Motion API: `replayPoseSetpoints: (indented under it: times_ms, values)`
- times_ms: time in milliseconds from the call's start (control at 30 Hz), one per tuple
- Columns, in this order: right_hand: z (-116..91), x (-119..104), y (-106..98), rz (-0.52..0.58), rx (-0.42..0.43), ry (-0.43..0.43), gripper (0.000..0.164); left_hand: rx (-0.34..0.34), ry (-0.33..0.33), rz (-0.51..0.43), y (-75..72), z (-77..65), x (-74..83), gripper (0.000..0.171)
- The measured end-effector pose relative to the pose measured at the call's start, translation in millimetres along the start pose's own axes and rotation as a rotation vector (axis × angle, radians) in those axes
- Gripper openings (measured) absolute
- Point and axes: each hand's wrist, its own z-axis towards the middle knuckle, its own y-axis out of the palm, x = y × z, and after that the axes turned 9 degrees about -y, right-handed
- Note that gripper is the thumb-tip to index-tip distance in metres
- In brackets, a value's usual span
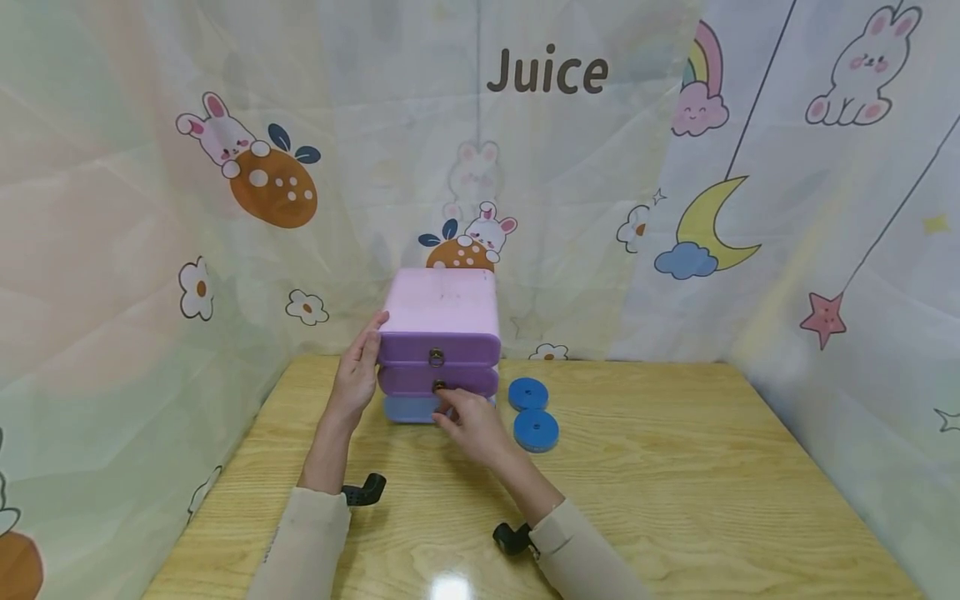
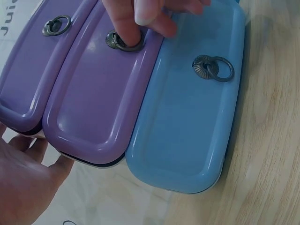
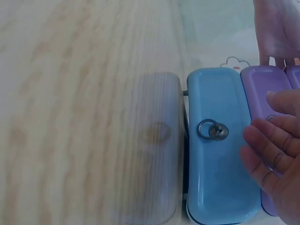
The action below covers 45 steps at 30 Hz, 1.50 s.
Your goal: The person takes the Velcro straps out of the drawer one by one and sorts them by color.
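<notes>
two blue discs [image 1: 536, 430] lie near the right hand [image 1: 474, 423] and drawer unit [image 1: 441, 302].

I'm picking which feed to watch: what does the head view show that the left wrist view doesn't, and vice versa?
Only head: the pink top of the drawer unit, both beige sleeves, and the two blue discs in full.

Only left wrist: the blue drawer's ring pull uncovered; fingers block it from the head.

Both: two purple drawers, the blue drawer, the left hand at the unit's side, the right hand at the middle drawer's pull.
</notes>
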Motion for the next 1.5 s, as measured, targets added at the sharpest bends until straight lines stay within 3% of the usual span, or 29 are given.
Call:
replayPoseSetpoints:
  times_ms: [233,400,867,1500]
  values:
    - [2,-3,4,0.025,-0.041,0.036,0.037,-0.006,-0.008,-0.006,-1.7,-0.5,0.3,0.054]
    - [2,-5,6,0.002,-0.052,0.020,0.028,-0.004,-0.002,-0.005,-1.4,-1.1,1.0,0.054]
    - [10,-3,5,-0.065,0.033,-0.019,0.003,0.000,0.008,0.005,-0.4,-2.3,1.2,0.054]
    - [11,-6,1,-0.065,0.072,-0.062,0.013,-0.007,0.015,0.001,0.1,-0.9,0.6,0.055]
